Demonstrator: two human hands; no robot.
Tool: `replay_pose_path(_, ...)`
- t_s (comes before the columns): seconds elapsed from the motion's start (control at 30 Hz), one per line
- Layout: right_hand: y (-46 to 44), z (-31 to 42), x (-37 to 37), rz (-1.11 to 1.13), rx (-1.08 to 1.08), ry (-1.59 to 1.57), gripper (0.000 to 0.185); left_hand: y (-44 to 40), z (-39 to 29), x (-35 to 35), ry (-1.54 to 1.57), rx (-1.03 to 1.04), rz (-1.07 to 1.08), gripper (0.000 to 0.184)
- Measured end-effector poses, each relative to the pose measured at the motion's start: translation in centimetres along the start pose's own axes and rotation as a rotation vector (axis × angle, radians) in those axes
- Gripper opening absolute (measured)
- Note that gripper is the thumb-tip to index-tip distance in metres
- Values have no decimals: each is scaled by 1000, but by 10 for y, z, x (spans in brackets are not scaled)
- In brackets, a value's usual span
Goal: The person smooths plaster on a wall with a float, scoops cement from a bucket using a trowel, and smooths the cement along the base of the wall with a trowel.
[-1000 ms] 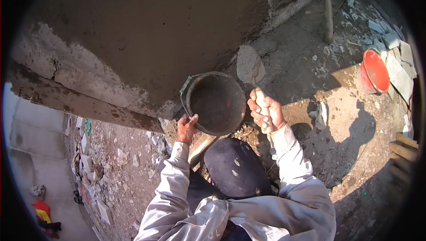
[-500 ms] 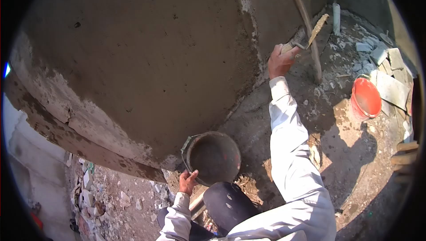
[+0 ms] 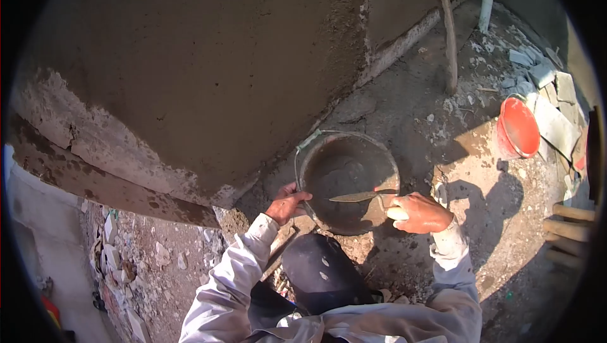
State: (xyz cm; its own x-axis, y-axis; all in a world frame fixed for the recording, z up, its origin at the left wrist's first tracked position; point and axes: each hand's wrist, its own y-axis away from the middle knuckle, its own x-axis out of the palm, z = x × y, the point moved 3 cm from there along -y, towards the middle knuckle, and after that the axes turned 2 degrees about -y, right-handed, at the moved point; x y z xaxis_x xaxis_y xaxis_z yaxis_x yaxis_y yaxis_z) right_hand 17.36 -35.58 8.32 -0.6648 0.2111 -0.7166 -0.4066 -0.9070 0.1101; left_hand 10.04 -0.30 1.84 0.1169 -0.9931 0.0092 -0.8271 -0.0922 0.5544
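My left hand (image 3: 288, 204) is closed on the left rim of a dark round bucket (image 3: 308, 159), thumb over the edge. Grey wet mortar (image 3: 344, 175) lies inside it. In my right hand (image 3: 418, 213) is the handle of a trowel, at the bucket's right rim. The trowel's blade (image 3: 354, 197) points left over the bucket's opening, seen nearly edge-on. Above and to the left rises a wall (image 3: 208, 58) coated in damp brown plaster, with a rougher strip near its right edge.
A red bucket (image 3: 520, 128) stands on the ground at the right, beside broken slabs (image 3: 556, 122). A wooden pole (image 3: 450, 39) leans near the wall's corner, with a white pipe (image 3: 485, 11) behind it. Rubble (image 3: 158, 254) covers the ground at lower left. My dark-clothed knee (image 3: 322, 270) is below the bucket.
My right hand has come down from the wall with the trowel, back to the bucket. The view has shifted, and the bucket now appears higher and further right, my left hand still on its rim.
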Motion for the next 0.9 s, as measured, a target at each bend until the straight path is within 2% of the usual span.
replay_pose_path(0.07,26,25,-19,38,420,103,31,-12,10,38,-3,-83,222,33)
replay_pose_path(0.13,40,38,-24,42,517,245,32,-29,47,68,26,-82,442,42)
replay_pose_path(0.2,41,55,-20,-71,459,375,30,-27,61,74,-368,-5,723,51)
replay_pose_path(0.27,20,72,-4,-270,353,91,27,-15,57,47,-471,-29,455,55)
replay_pose_path(0.3,14,79,4,-387,323,-54,25,2,49,23,-416,-36,411,56)
replay_pose_path(0.33,-2,85,16,-338,303,-170,24,21,46,-3,-373,-26,376,56)
replay_pose_path(0.4,-57,98,45,-276,269,-383,23,59,67,-59,-175,74,157,54)
replay_pose_path(0.43,-87,102,64,-182,273,-397,22,83,76,-90,-35,30,131,50)
replay_pose_path(0.47,-119,102,90,-83,279,-414,22,110,85,-119,95,24,36,34)
replay_pose_path(0.5,-151,88,128,-86,181,-357,22,142,89,-144,143,33,-125,25)
replay_pose_path(0.53,-182,81,163,-59,98,-245,21,171,99,-169,285,70,-263,21)
replay_pose_path(0.57,-213,67,206,-64,-79,-177,21,196,109,-190,334,105,-398,22)
replay_pose_path(0.6,-234,58,248,30,-89,-185,28,221,118,-207,380,157,-452,23)
replay_pose_path(0.63,-247,56,284,7,-223,28,41,247,125,-217,519,203,-541,23)
replay_pose_path(0.67,-258,52,321,36,-274,85,51,261,151,-235,633,278,-583,23)
replay_pose_path(0.73,-277,65,366,242,-314,134,51,286,184,-253,729,198,-742,27)
replay_pose_path(0.8,-287,83,392,288,-406,329,50,302,182,-253,612,296,-863,27)
replay_pose_path(0.83,-288,92,398,142,-499,359,44,308,175,-249,566,354,-878,27)
replay_pose_path(0.87,-293,95,408,139,-447,494,37,310,175,-246,557,339,-847,27)
replay_pose_path(0.9,-295,96,413,124,-407,484,30,313,171,-240,542,304,-808,27)
